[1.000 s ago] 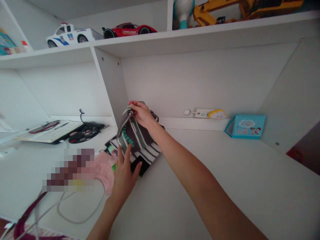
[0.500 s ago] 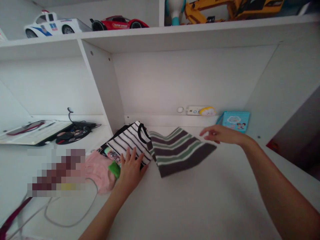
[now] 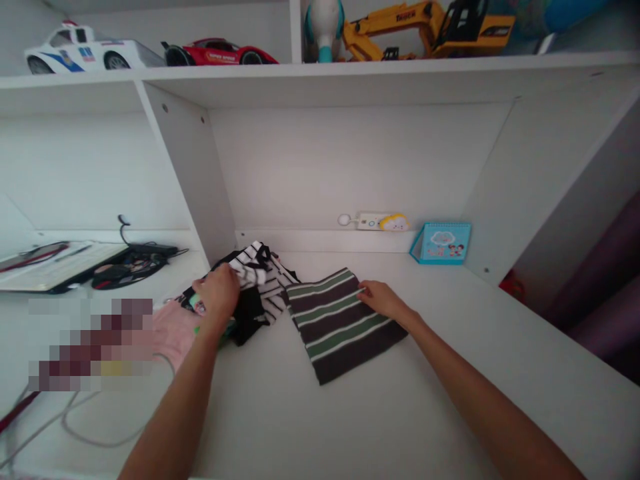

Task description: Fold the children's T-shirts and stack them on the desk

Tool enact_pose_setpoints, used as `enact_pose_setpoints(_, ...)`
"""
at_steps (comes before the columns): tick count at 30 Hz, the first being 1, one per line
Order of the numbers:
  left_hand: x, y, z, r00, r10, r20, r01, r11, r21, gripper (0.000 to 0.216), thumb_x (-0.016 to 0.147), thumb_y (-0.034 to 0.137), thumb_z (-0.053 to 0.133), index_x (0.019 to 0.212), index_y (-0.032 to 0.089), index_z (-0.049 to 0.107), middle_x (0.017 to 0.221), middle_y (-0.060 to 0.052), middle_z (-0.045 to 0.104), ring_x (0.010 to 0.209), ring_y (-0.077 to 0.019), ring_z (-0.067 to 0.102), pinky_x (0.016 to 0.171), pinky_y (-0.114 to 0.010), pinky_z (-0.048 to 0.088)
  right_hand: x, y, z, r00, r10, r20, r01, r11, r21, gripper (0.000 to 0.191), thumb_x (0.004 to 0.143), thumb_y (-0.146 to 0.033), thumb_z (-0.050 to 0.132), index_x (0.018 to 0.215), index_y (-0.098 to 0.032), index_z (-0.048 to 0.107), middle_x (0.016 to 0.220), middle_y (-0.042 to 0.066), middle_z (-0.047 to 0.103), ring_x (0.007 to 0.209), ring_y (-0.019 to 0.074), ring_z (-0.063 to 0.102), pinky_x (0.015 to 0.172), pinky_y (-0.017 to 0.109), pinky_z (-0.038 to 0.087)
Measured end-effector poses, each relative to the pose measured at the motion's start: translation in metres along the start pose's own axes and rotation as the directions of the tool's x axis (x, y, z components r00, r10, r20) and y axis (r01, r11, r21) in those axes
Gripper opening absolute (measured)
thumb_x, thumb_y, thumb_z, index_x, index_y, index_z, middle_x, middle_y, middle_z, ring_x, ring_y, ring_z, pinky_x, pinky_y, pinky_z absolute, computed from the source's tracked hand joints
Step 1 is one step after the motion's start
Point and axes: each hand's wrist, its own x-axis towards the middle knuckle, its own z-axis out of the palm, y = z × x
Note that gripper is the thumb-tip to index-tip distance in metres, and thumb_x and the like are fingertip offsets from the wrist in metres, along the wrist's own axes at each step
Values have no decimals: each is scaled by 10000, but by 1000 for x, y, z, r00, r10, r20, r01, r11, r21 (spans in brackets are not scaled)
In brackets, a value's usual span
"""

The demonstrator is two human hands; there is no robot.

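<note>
A folded dark garment with green and white stripes (image 3: pixel 340 323) lies flat on the white shelf surface (image 3: pixel 400 413). My right hand (image 3: pixel 383 301) rests on its right edge, fingers laid flat on the cloth. To its left sits a rumpled black-and-white striped garment (image 3: pixel 260 277) on a small pile. My left hand (image 3: pixel 217 293) is closed on that striped cloth and lifts it. A pink garment (image 3: pixel 173 330) lies at the pile's left.
A white upright divider (image 3: pixel 195 180) stands just behind the pile. At the back wall are a small white-and-yellow device (image 3: pixel 380 221) and a blue calendar card (image 3: pixel 443 243). Toy cars (image 3: pixel 215 52) and a yellow excavator (image 3: pixel 430 27) sit on the shelf above. Cables (image 3: pixel 100 427) trail at the left.
The dark striped garment went from held up, to spread out, to lying flat. My right hand came back onto its edge. My left hand went from pressing flat to gripping the black-and-white garment.
</note>
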Motion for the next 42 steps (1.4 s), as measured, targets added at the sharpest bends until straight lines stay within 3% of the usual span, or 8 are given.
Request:
enact_pose_setpoints(7, 26, -49, -11, 909, -404, -104, 379, 905, -194, 345, 781, 241, 435, 1108, 133, 452, 1004, -115, 571, 887, -281, 550, 695, -381, 407, 21, -2, 8, 994, 102, -46, -105, 993, -59, 358, 815, -321, 473, 1083, -92, 533, 1066, 168, 565, 995, 236, 525, 778, 286, 390)
enact_pose_setpoints(11, -6, 8, -1, 956, 235, -176, -269, 942, -203, 361, 823, 338, 424, 1135, 162, 470, 1067, -102, 551, 979, -241, 506, 821, -356, 390, 30, -5, 12, 991, 130, -39, -133, 989, -65, 219, 765, -235, 527, 952, -136, 582, 983, 132, 614, 920, 237, 567, 716, 290, 406)
enact_pose_setpoints(15, -33, 47, 31, 762, 632, 142, -613, 775, -154, 410, 743, 399, 550, 1124, 253, 522, 1213, -87, 490, 1131, -302, 396, 919, -511, 265, 29, -11, 3, 989, 112, -97, -116, 992, -42, 142, 763, -225, 525, 882, -168, 578, 941, 105, 627, 889, 235, 573, 687, 295, 407)
enact_pose_setpoints(22, -6, 33, 58, 899, 438, 19, -438, 899, 15, 275, 795, 158, 407, 996, 194, 592, 1050, -110, 566, 1009, -287, 472, 888, -500, 247, 25, -29, -60, 926, -63, -371, 175, 944, 279, 104, 795, -265, 498, 884, -209, 495, 754, -16, 585, 695, 117, 571, 630, 219, 427)
enact_pose_setpoints(31, 31, 32, 34, 998, -25, -64, 9, 972, -235, 415, 760, 199, 496, 1162, 100, 486, 1216, -194, 429, 1131, -412, 349, 881, -605, 199, -57, -36, -191, 625, 31, -780, 703, 413, 580, 212, 748, -311, 598, 898, -287, 450, 862, -45, 606, 796, 137, 622, 638, 257, 497)
enact_pose_setpoints(33, 19, 61, 17, 972, 236, 1, -208, 857, -473, 536, 736, 294, 563, 1233, 147, 428, 1297, -164, 372, 1193, -387, 295, 941, -571, 191, -69, -35, -206, 638, 1, -770, 714, 372, 593, 203, 732, -319, 621, 863, -281, 471, 900, -39, 609, 896, 163, 604, 693, 290, 504)
enact_pose_setpoints(36, -1, 121, -23, 709, 706, 5, -287, 294, -911, 514, 785, 403, 509, 1255, 220, 413, 1317, -89, 398, 1204, -260, 355, 965, -408, 307, -68, -41, -219, 705, -93, -703, 683, 353, 639, 195, 728, -342, 628, 821, -250, 483, 864, -33, 611, 873, 167, 612, 700, 304, 511)
enact_pose_setpoints(42, 0, 206, -119, 513, 808, -290, 2, -339, -941, 575, 725, 353, 626, 1243, 201, 430, 1093, -78, 583, 969, -207, 562, 832, -331, 430, -51, -61, -253, 781, -82, -619, 599, 380, 705, 77, 817, -205, 520, 774, -191, 457, 668, -74, 559, 505, 48, 578, 480, 170, 472)
